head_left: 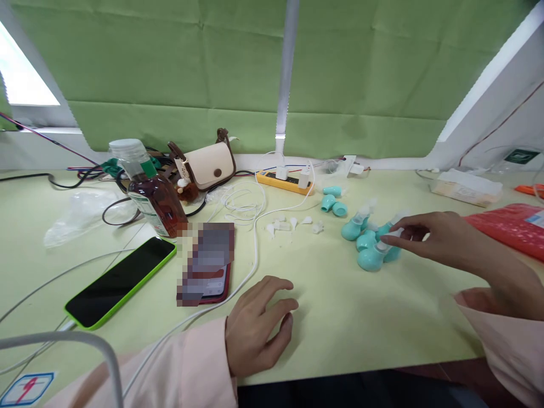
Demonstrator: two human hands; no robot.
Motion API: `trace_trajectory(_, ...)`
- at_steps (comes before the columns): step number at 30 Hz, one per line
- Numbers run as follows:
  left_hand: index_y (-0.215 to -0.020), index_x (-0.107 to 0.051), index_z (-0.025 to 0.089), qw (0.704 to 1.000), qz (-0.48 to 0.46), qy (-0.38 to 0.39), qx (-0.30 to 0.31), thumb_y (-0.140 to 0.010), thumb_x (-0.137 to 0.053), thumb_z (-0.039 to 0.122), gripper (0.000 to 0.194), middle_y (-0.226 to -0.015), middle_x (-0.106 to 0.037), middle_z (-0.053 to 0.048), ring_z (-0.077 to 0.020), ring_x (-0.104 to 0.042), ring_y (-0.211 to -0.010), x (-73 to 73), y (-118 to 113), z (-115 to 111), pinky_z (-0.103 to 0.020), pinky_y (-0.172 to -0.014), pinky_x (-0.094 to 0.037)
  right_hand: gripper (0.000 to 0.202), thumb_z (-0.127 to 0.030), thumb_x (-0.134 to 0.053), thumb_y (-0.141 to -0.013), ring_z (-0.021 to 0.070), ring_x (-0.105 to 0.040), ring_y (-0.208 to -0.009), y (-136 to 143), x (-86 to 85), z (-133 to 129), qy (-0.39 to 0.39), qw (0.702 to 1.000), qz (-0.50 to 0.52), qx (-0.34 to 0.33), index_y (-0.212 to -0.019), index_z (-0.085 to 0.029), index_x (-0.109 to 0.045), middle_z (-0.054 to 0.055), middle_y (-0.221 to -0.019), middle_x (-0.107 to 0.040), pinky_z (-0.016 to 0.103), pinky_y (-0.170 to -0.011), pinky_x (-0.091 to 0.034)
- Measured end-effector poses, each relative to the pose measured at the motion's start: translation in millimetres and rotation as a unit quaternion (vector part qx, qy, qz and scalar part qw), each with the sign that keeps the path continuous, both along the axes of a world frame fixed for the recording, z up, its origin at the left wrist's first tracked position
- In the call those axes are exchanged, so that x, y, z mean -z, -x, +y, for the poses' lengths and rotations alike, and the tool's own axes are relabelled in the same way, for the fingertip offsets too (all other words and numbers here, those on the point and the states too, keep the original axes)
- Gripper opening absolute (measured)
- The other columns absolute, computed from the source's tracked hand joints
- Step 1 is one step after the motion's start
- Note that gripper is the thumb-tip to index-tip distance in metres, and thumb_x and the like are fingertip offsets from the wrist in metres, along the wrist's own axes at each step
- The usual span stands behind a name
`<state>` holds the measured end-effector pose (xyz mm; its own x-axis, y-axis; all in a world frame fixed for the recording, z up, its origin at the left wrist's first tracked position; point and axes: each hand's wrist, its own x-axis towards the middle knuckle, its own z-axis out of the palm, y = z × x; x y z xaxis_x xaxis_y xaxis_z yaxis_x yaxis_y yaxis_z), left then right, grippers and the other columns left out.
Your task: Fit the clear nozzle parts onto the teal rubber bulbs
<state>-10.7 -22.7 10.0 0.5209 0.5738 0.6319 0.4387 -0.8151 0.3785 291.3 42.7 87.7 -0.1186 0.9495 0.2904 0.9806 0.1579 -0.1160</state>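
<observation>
My right hand [433, 237] pinches the translucent tip of a teal bulb [370, 259] between thumb and fingers. That bulb sits at the front of a cluster of several alike, such as a teal bulb with a clear top [352, 229] at the left of the group. My fingers partly hide the ones behind. Flat on the table lies my left hand [260, 328], its fingers loosely bent and apart, holding nothing. Beyond it are small clear plastic pieces [281, 225]. Some teal pieces without tops [328, 203] lie farther back.
To the left are a green-cased phone [121, 283], a second phone [215, 272] and a bottle of dark liquid [157, 204]. A white cable [255, 243] crosses the table. Behind stand a cream handbag [208, 164] and a yellow power strip [272, 182]. A red package [510, 226] lies right.
</observation>
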Motion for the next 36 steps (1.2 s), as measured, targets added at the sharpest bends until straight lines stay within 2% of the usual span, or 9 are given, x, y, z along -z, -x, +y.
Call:
trace_trajectory(4,-0.087,-0.052,0.015,1.000,-0.001,-0.001,-0.007,-0.071,-0.044,0.008,0.019,-0.093,-0.053,-0.011,-0.0171,-0.052,-0.083,-1.1,0.0,0.9,-0.029,-0.068,-0.046,0.042,-0.060,-0.049,-0.062,0.0157,-0.054,-0.054,3.6,-6.7,0.2,0.039,0.998,-0.036,0.021,-0.076,-0.023,-0.062,0.003,-0.062,-0.060,0.025,-0.048,-0.038)
trace_trajectory(7,-0.087,-0.052,0.015,1.000,-0.005,-0.002,-0.004,-0.070,-0.045,0.008,0.019,-0.090,-0.054,-0.010,-0.0170,-0.051,-0.082,-0.4,-0.5,1.9,-0.029,-0.067,-0.045,0.038,-0.055,-0.050,-0.066,0.0174,-0.055,-0.058,19.1,-9.1,-1.2,-0.080,0.995,-0.064,0.016,-0.081,-0.022,-0.061,0.003,-0.070,-0.062,0.027,-0.049,-0.040)
trace_trajectory(11,-0.086,-0.052,0.014,1.000,0.004,0.009,0.006,-0.071,-0.044,0.008,0.019,-0.086,-0.054,-0.010,-0.0169,-0.050,-0.079,1.7,-1.1,3.1,-0.030,-0.066,-0.044,0.028,-0.028,-0.042,-0.079,0.0219,-0.050,-0.093,62.9,3.4,-1.6,-0.247,0.957,-0.072,-0.137,-0.100,-0.013,-0.053,0.012,-0.099,-0.055,0.033,-0.073,-0.043)
trace_trajectory(13,-0.086,-0.053,0.013,1.000,0.013,0.016,0.008,-0.071,-0.043,0.008,0.018,-0.084,-0.054,-0.010,-0.0170,-0.050,-0.078,2.0,-1.2,3.6,-0.030,-0.066,-0.044,0.031,-0.015,-0.037,-0.080,0.0256,-0.041,-0.104,88.8,14.1,0.9,-0.190,0.957,-0.123,-0.182,-0.108,-0.013,-0.048,0.015,-0.116,-0.043,0.036,-0.075,-0.042)
trace_trajectory(16,-0.085,-0.053,0.013,1.000,0.020,0.022,0.003,-0.071,-0.043,0.008,0.018,-0.083,-0.054,-0.010,-0.0172,-0.049,-0.078,1.4,-1.0,4.1,-0.031,-0.065,-0.043,0.043,0.002,-0.035,-0.071,0.0327,-0.037,-0.105,117.7,30.0,11.3,-0.049,0.967,-0.216,-0.126,-0.110,-0.012,-0.044,0.018,-0.128,-0.027,0.031,-0.057,-0.044)
trace_trajectory(20,-0.085,-0.053,0.013,1.000,0.020,0.016,-0.005,-0.071,-0.043,0.008,0.018,-0.082,-0.054,-0.009,-0.0174,-0.049,-0.077,1.4,-0.6,4.4,-0.031,-0.064,-0.043,0.036,0.004,-0.035,-0.070,0.0283,-0.049,-0.087,126.1,47.3,33.2,0.064,0.963,-0.248,-0.081,-0.100,-0.008,-0.049,0.019,-0.102,-0.049,0.030,-0.055,-0.041)
trace_trajectory(27,-0.081,-0.054,0.014,0.998,0.018,0.030,-0.042,-0.072,-0.042,0.010,0.015,-0.078,-0.055,-0.008,-0.0173,-0.049,-0.073,2.8,-0.9,3.2,-0.031,-0.062,-0.042,0.023,-0.004,-0.032,-0.078,0.0198,-0.053,-0.072,115.3,58.8,53.1,0.065,0.971,-0.213,-0.089,-0.085,-0.010,-0.053,0.014,-0.084,-0.053,0.026,-0.054,-0.036)
trace_trajectory(33,-0.099,-0.047,0.017,0.972,-0.087,0.193,-0.098,-0.077,-0.042,0.015,0.023,-0.090,-0.055,-0.007,-0.0147,-0.050,-0.078,0.5,-1.6,6.3,-0.029,-0.067,-0.045,0.017,-0.010,-0.046,-0.070,0.0166,-0.055,-0.071,124.4,41.1,30.9,0.084,0.975,-0.116,-0.171,-0.084,-0.011,-0.057,0.008,-0.079,-0.057,0.024,-0.058,-0.039)
trace_trajectory(36,-0.110,-0.041,0.019,0.932,-0.170,0.302,-0.110,-0.077,-0.044,0.020,0.033,-0.099,-0.052,-0.007,-0.0136,-0.050,-0.081,-1.0,-2.6,10.0,-0.026,-0.066,-0.047,0.017,-0.020,-0.054,-0.068,0.0112,-0.055,-0.064,132.2,32.5,12.0,0.202,0.916,0.131,-0.322,-0.084,-0.015,-0.059,0.003,-0.075,-0.060,0.021,-0.057,-0.044)
